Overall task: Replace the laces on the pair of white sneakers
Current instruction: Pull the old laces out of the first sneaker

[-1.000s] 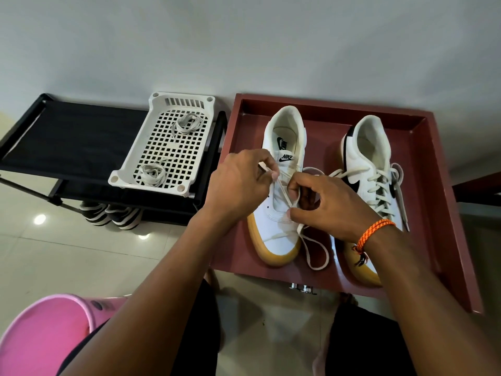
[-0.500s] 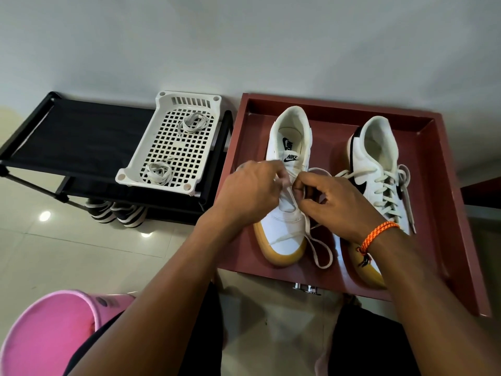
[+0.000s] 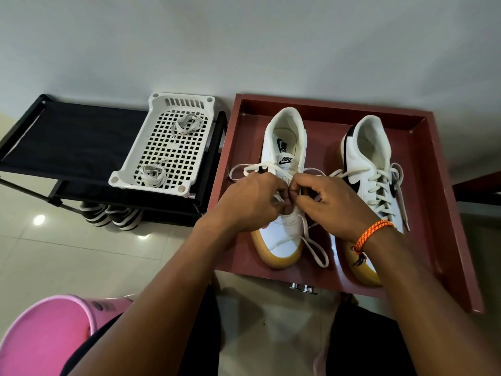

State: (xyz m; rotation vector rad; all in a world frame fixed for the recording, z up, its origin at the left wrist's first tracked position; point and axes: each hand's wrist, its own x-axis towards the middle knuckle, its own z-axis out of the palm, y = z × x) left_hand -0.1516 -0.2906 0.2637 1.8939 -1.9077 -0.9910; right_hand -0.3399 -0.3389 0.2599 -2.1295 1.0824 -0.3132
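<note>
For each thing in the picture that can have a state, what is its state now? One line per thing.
left sneaker: partly laced, lace ends loose.
lace: pinched by both hands, one loop trailing past the toe.
right sneaker: fully laced, untied.
left hand: fingers curled, pinching the lace.
right hand: fingers curled, pinching the lace.
white basket: holds two bundled laces.
red tray: holds both sneakers.

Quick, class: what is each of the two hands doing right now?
Left hand: closed, pinching the white lace over the left sneaker.
Right hand: closed, pinching the same lace.
</note>
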